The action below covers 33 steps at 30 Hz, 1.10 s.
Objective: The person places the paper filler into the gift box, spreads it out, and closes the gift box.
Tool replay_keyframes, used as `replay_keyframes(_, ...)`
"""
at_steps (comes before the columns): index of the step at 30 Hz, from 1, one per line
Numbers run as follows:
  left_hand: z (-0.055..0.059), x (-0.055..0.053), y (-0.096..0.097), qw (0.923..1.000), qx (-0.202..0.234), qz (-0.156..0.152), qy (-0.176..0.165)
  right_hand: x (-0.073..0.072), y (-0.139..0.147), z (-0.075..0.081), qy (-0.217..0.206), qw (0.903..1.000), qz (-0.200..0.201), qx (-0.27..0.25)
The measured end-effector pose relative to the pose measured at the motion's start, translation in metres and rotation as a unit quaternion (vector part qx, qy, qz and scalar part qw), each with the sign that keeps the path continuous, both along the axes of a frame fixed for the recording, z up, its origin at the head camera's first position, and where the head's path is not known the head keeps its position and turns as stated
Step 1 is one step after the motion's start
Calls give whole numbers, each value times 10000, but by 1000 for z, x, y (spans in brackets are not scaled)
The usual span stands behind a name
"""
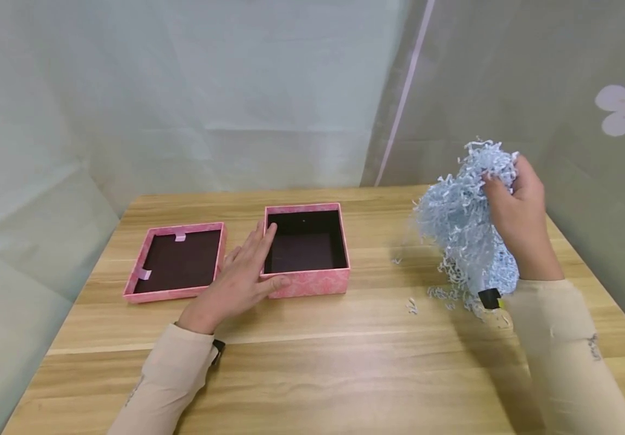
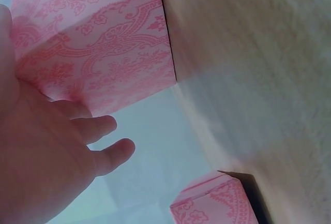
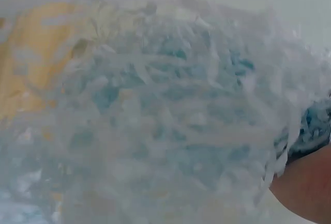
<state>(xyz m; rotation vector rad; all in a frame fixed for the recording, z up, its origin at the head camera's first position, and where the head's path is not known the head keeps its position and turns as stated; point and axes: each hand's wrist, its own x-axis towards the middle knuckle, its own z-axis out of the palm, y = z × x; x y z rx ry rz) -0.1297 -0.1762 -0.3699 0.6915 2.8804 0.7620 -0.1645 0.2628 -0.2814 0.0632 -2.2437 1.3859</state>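
Note:
A pink patterned box (image 1: 312,284) with a black inside stands without its lid near the middle of the table. My left hand (image 1: 236,278) rests against the box's left side, its fingers extended; the left wrist view shows the palm beside the pink wall (image 2: 98,43). Above the right part of the table, my right hand (image 1: 521,211) grips a big clump of pale blue shredded paper (image 1: 462,205) between thumb and fingers. The clump hangs down in loose strands. In the right wrist view, blurred paper (image 3: 176,115) covers nearly everything, with a bit of the hand (image 3: 305,188) at the right edge.
The box's lid (image 1: 182,263) lies upturned left of the box, two pale ribbon tabs inside it. Loose paper shreds (image 1: 412,306) are scattered on the wooden table (image 1: 345,362) below the clump. Behind the table hangs a pale cloth (image 1: 236,90).

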Motion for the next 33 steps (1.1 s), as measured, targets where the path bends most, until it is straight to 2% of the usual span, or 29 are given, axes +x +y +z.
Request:
replay_keyframes(4,-1,0,0,10000,81,23,-30,-6,-12,19,366,9993,22,-25)
replay_keyframes(10,-1,0,1,9998,178,100,-56,-11,-34,45,922,9951,291,-223)
replay_keyframes(18,0,-1,6,9995,262,163,-98,-13,-74,70,1458,9836,1011,-336)
replay_keyframes(23,2,0,5,9995,218,214,-119,-17,-103,86,1786,9690,1606,-588)
replay_keyframes(26,3,0,5,9995,206,200,-112,-19,-120,95,2015,9605,1867,-443)
replay_keyframes(30,3,0,6,9996,215,178,-90,-22,-142,106,2006,9566,2089,-309)
replay_keyframes(33,2,0,7,9996,211,170,-42,-27,-158,112,2166,9461,2377,-387)
